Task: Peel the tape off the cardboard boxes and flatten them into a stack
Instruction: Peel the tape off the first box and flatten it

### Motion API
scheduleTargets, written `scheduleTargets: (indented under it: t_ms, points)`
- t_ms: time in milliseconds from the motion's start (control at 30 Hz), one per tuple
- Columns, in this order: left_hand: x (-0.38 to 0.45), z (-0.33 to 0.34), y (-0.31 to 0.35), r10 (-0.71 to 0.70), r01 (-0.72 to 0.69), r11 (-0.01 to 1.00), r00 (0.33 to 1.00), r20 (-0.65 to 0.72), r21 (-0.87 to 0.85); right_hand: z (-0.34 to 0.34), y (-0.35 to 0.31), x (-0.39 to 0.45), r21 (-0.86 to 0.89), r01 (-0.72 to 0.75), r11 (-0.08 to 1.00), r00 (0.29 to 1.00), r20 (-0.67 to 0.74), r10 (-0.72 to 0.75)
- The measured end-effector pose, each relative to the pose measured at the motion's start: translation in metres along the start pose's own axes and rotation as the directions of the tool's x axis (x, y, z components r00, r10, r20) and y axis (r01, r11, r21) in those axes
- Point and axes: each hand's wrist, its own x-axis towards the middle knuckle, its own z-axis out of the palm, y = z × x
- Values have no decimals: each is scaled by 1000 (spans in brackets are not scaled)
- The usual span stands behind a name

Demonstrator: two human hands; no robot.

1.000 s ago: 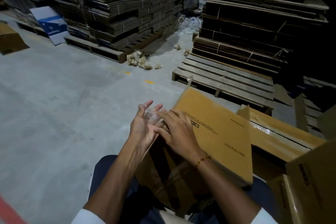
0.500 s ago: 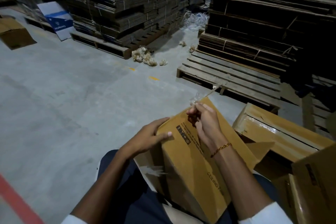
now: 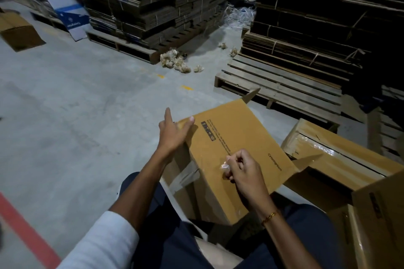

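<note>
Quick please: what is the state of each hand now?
Left hand: open, fingers straight, resting on the edge of the cardboard box.
Right hand: closed, pinching a piece of clear tape.

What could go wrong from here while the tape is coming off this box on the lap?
1. The right hand pinches only a small crumpled bit of clear tape; it may snap and leave a strip on the box.
2. The left hand merely rests its thumb on the box's far corner with fingers extended, so a hard pull could tip the box off the lap.
3. A grey tape patch remains on the side panel; flattening may be blocked until it is peeled.
</note>
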Motion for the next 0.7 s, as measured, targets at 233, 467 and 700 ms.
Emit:
scheduleTargets:
  t_ms: [233,467,700]
  points:
    - [-53,25,-31,102,-95,993,987,120,-67,12,0,7,-59,45,997,997,62,-42]
    - [-87,36,-47,159,-165,972,986,49,165,16,0,11,5,-7,1000,992,124,7]
    - [-90,21,-44,281,-257,919,959,-40,300,31,-3,20,6,8,1000,993,114,-9]
